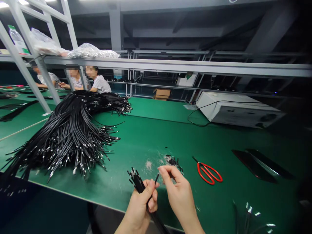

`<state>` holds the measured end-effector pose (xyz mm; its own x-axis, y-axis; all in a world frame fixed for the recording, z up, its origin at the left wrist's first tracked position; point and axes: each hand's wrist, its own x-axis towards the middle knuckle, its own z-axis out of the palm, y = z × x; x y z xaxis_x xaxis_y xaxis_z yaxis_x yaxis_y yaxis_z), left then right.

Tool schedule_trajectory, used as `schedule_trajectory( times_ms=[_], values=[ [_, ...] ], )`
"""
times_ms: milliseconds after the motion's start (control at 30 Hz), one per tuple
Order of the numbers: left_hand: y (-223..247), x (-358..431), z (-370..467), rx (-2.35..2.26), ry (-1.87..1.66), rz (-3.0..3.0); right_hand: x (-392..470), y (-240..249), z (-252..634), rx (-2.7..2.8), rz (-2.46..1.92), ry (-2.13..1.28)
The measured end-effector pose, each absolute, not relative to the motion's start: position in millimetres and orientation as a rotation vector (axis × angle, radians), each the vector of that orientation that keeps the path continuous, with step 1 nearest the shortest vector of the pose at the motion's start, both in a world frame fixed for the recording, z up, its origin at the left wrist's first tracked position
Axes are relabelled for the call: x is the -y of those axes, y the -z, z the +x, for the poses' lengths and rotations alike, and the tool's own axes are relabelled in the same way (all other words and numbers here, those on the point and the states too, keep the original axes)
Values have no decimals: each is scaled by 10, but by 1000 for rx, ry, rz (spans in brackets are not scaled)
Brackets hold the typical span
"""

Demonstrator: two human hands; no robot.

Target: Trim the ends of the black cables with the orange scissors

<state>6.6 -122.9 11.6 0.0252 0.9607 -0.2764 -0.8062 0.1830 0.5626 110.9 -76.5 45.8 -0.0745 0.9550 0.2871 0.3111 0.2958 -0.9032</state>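
Observation:
My left hand [142, 201] is wrapped round a bundle of black cables [136, 182], whose cut ends stick up past the thumb. One cable end [157, 177] stands apart from the bundle, between my two hands. At its tip, my right hand [177, 188] pinches with thumb and forefinger; what lies between the fingertips is too small to make out. Just beyond my hands lies a small heap of black offcuts [173, 161] with pale fibre scraps [148, 164]. Scissors with red handles [208, 172] rest to the right of my right hand.
A large pile of black cables [73, 130] covers the left of the green table [156, 130]. A white box-shaped machine [239, 109] with a cord stands back right. Dark flat pieces [263, 165] and several loose cable ends [251, 214] lie right. Several people [99, 83] sit beyond the shelf frame.

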Motion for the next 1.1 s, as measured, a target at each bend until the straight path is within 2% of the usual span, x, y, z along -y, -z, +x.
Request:
schedule_trajectory(
  times_ms=[133,333,433,533,667,767,933,1100],
  values=[
    [-120,1229,64,-699,-1392,259,652,-432,1184,1429,-1224,-899],
    [-74,1219,67,-725,-1401,265,701,-465,1148,1564,-1137,-1183],
    [-69,1220,71,-726,-1399,289,733,-477,1102,1568,-1128,-1210],
    [-72,1217,75,-751,-1404,299,713,-458,1104,1691,-1198,-1005],
    [-43,1190,109,-895,-1466,327,647,-400,1130,2046,-1164,-334],
    [-11,1165,147,-1025,-1502,391,598,-389,1141,2256,-1036,-32],
    [-13,1156,176,-1055,-1525,364,521,-415,1240,2320,-823,2],
    [-38,1173,170,-1047,-1536,338,483,-392,1367,2105,-953,-81]
  ],
)
